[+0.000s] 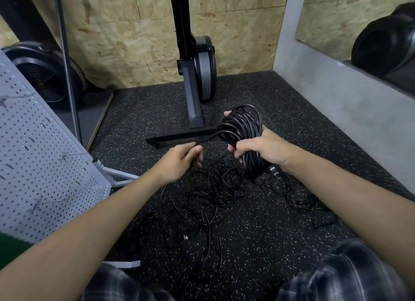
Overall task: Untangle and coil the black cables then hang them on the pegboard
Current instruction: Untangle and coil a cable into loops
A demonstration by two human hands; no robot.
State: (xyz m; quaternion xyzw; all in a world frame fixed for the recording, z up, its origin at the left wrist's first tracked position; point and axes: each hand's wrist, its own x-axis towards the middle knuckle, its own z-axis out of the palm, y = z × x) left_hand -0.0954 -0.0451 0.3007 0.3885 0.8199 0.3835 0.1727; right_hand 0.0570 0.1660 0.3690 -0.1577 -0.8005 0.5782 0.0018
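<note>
Right hand (262, 148): fingers curled round a thick coil of black cable (243, 134), held up above the floor.
Left hand (179, 164): pinches the coil's free end, a short stretch of cable running taut to the coil.
Floor: black speckled rubber mat (258, 244) with a loose tangle of thin black cables (202, 202) below the hands.
Left side: grey perforated metal pegboard (38, 166), leaning, with small hooks.
</note>
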